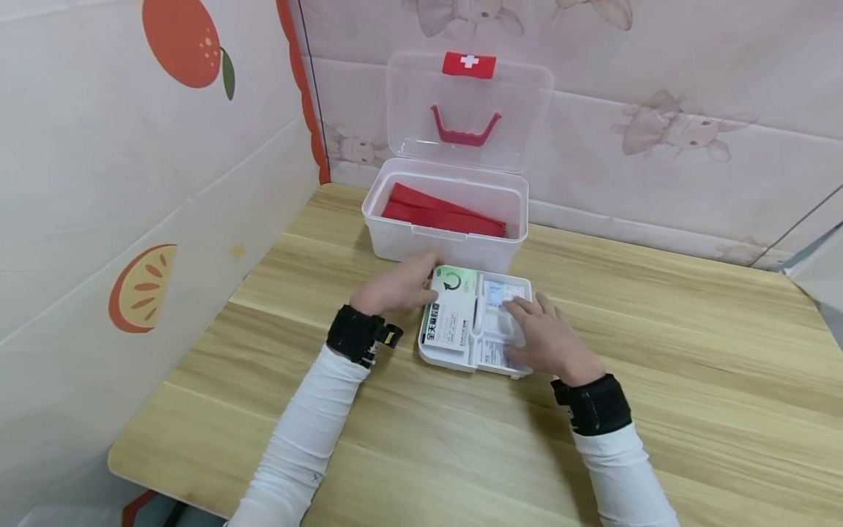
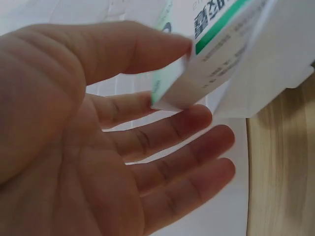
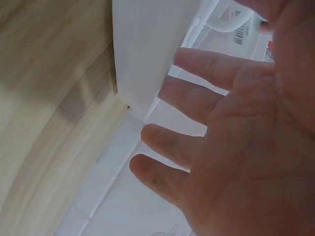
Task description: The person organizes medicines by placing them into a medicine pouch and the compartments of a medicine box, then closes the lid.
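Note:
A white and green medicine box (image 1: 451, 304) lies over the left half of an opened white plastic case (image 1: 446, 359) on the table. At its left edge my left hand (image 1: 397, 284) holds it. In the left wrist view the thumb lies on one side of the medicine box (image 2: 216, 49) and the index and middle fingertips reach its lower edge. Over the case's right half, where printed packets (image 1: 495, 293) lie, my right hand (image 1: 555, 340) has its fingers spread and fairly straight. The right wrist view shows those fingers at the edge of the white case (image 3: 147, 44).
Directly behind stands a translucent first-aid box (image 1: 441, 249) with its lid (image 1: 421, 102) raised against the wall. A folded red item (image 1: 441, 212) lies inside it. The wooden table (image 1: 421, 454) meets patterned wall sheets (image 1: 658, 183) at the back and left.

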A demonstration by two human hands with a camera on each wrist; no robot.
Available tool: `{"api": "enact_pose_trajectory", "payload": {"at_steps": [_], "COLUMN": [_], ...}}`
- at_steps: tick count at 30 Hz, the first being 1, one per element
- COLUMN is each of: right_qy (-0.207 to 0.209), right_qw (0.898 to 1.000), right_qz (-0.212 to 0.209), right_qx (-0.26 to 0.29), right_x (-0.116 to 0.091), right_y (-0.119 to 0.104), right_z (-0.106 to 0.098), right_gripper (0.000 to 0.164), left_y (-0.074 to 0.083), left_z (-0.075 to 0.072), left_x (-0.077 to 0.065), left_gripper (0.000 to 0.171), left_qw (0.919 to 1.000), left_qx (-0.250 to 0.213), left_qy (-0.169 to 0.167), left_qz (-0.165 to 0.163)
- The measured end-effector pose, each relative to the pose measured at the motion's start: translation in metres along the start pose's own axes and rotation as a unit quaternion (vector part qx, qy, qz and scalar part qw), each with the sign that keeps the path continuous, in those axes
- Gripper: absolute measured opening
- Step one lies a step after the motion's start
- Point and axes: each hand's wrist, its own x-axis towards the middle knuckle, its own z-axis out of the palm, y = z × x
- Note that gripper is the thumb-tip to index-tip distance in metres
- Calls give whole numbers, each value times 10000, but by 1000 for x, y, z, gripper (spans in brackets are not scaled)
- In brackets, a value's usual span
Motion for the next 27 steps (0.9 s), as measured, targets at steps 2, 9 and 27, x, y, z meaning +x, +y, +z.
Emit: {"api": "enact_pose_trajectory", "payload": {"at_steps": [2, 9, 27], "right_qy": [-78, -115, 81], "right_qw": [10000, 9999, 9994], "right_qz": [46, 36, -234], "right_qx": [23, 45, 224], "right_x": [0, -1, -4], "right_y": [1, 1, -1], "right_z": [0, 1, -9], "right_gripper": [74, 73, 68], "left_y": [1, 8, 9], "left_z": [1, 5, 7], "left_x": [0, -3, -6], "left_gripper": [54, 70, 77], "left_qw": [9998, 9970, 9936], "left_qx": [159, 497, 587], "left_qy": [-94, -453, -795], "left_qz": [-84, -392, -539]}}
